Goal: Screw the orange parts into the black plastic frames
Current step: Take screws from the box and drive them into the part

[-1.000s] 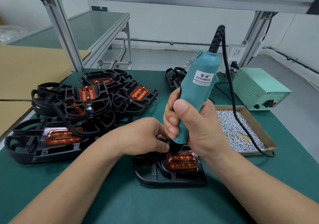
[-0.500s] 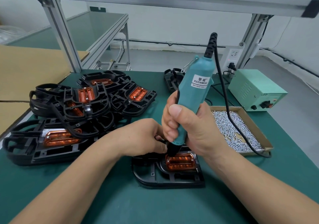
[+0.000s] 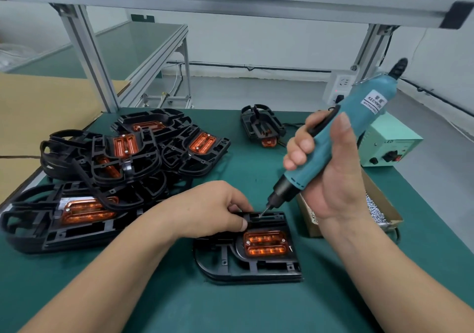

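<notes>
Teal electric screwdriver (image 3: pixel 316 159) tilted, gripped in right hand (image 3: pixel 336 178), bit tip at far edge of black plastic frame (image 3: pixel 225 268); left hand (image 3: pixel 213 209) curled round that edge beside orange part (image 3: pixel 265 243).

Deep green tabletop (image 3: pixel 230 307) fills the shot. On it, a flat black plastic frame (image 3: pixel 266 262), matte black all over, and a translucent orange rectangular part (image 3: pixel 265 244) glowing amber in ribbed stripes, silver screw heads dotting it. Now the teal plastic electric screwdriver (image 3: pixel 333 142): teal body, black nose, white label with dark lettering. There's a pile of black frames (image 3: pixel 143 168) flashing that same orange. Then a pale mint metal power box (image 3: pixel 389 145) with black knob and red switch, and a brown cardboard tray (image 3: pixel 306 217) heaped with silver screws.
</notes>
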A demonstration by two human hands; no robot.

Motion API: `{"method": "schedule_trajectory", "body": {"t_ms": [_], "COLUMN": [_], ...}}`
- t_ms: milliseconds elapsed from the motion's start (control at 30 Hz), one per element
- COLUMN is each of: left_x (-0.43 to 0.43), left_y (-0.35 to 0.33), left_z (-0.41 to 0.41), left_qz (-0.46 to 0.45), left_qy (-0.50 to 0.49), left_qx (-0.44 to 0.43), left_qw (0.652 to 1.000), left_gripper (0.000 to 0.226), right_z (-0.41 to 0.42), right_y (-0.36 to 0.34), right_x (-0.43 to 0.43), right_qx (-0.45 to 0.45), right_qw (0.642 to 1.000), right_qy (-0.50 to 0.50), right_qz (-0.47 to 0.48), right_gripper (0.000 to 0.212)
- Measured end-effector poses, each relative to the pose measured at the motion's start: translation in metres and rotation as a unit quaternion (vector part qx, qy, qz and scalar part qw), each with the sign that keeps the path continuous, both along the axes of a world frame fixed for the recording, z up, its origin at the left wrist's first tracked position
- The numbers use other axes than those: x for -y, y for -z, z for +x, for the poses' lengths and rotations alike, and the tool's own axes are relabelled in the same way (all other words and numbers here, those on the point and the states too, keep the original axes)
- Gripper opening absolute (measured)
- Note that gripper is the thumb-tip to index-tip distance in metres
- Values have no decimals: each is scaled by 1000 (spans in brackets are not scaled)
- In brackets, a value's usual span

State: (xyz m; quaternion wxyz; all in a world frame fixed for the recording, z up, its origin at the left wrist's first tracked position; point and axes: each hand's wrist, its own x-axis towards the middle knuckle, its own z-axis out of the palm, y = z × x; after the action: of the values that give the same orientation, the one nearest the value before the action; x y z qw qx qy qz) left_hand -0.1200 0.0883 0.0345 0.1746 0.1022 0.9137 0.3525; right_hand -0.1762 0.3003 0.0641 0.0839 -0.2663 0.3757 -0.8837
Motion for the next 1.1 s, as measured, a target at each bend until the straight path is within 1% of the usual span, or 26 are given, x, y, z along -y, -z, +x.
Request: {"method": "schedule_trajectory", "body": {"t_ms": [100,167,267,300,400,467,600,733,1100], "left_x": [-2,-6,-14,-19,-34,-45,-65,-76,-84], "left_y": [-3,-4,-3,-2,-2,-1,5,7,4], "left_z": [2,5,10,12,15,17,20,17,11], "left_qz": [-15,-35,-76,-89,-95,-89,-109,-138,-173], "left_qy": [4,0,-17,-18,22,67,129,137,158], "left_qx": [-6,-33,-114,-149,-248,-281,-303,-302,-277], "left_qw": [1000,999,990,985,964,953,938,933,932], "left_gripper": [20,21,38,39,22,15,18,22,20], "right_z": [-12,-20,-29,-31,-40,-45,-51,-51,-55], "right_y": [9,14,21,22,25,26,26,26,23], "right_x": [-9,-15,-21,-23,-28,-30,-34,-34,-46], "right_qx": [73,107,143,154,195,218,233,232,227], "right_qw": [995,990,982,979,963,951,940,940,935], "right_qy": [60,85,115,126,173,204,234,238,255], "right_qz": [-17,-26,-43,-49,-69,-77,-80,-77,-98], "right_gripper": [32,32,32,31,30,30,29,30,27]}}
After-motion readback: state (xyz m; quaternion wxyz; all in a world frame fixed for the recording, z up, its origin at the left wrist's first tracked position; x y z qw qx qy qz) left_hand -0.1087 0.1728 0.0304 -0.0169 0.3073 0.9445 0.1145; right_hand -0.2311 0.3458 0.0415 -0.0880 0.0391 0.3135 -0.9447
